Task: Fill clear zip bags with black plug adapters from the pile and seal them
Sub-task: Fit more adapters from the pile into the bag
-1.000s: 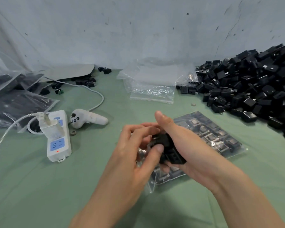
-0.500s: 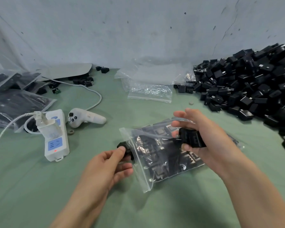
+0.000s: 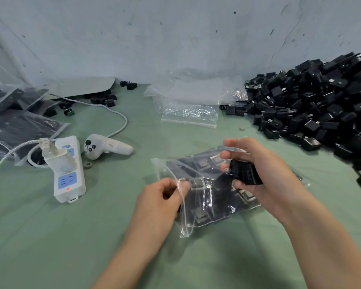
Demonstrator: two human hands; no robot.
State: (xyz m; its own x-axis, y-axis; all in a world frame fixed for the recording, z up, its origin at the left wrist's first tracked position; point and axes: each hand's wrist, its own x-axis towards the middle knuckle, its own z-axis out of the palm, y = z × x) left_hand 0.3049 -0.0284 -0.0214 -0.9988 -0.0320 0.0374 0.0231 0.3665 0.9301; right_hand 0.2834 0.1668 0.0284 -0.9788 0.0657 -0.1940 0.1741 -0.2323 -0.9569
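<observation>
Clear plastic zip bag (image 3: 208,207) part-filled, flat on green tablecloth (image 3: 71,236) at centre, left hand (image 3: 161,197) pinching its open mouth edge, right hand (image 3: 267,176) gripping black plug adapter (image 3: 245,172) just above it, heaped black adapter pile (image 3: 321,101) at right edge, bare cloth nearest.

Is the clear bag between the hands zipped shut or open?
Open: the left hand pinches one lip of the zip bag apart from the other; the right hand holds an adapter.
</observation>
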